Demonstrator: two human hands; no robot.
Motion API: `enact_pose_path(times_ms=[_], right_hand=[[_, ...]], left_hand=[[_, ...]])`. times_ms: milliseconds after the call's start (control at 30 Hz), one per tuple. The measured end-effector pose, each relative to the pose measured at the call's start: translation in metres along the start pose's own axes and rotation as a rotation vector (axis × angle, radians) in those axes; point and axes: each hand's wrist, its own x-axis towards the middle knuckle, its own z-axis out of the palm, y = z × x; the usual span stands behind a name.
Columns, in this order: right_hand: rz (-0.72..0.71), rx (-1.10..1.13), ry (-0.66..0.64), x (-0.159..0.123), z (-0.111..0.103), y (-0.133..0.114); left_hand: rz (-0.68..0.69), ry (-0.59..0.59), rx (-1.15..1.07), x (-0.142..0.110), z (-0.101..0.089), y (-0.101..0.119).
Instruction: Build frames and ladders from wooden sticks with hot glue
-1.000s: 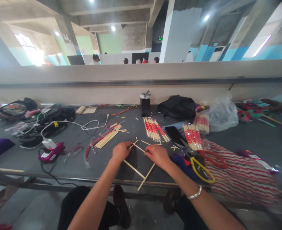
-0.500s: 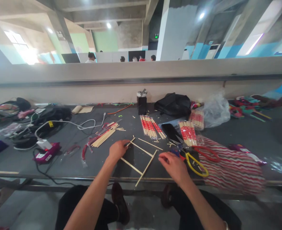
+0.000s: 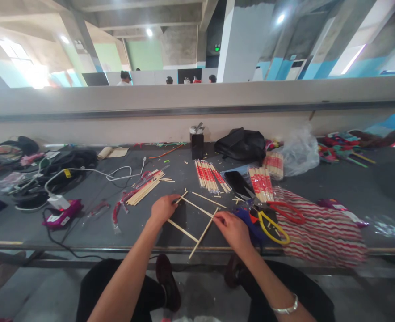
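Note:
A frame of thin wooden chopsticks (image 3: 202,234) lies on the dark table, with two crosspieces joining a left and a right stick. My left hand (image 3: 164,208) is closed on the frame's left stick near its upper end, covering much of that stick. The fingers of my right hand (image 3: 230,228) are pinched at the right stick, by the joint with the upper crosspiece. One loose chopstick (image 3: 209,200) rests just beyond the frame. Scissors with yellow and red handles (image 3: 274,233) lie right of my right hand, beside a black phone (image 3: 237,182).
Bare chopsticks (image 3: 144,191) are heaped to the left. Red-wrapped chopstick packets (image 3: 206,176) lie ahead, others (image 3: 261,184) further right. A striped cloth (image 3: 321,232) overhangs the table's front edge. On the left are a purple box (image 3: 63,213) and white cable (image 3: 86,170); a black bag (image 3: 240,144) sits behind.
My right hand has moved left from beside the frame to its right stick, and its fingertips now meet the upper joint. My left hand keeps its hold.

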Motion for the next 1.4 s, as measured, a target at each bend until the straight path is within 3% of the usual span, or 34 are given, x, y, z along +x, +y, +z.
enact_pose_path(times_ms=[1400], right_hand=[[0.060,-0.186,0.026,0.003,0.002,-0.013]], left_hand=[[-0.002,-0.001,-0.007,-0.001,0.003,0.000]])
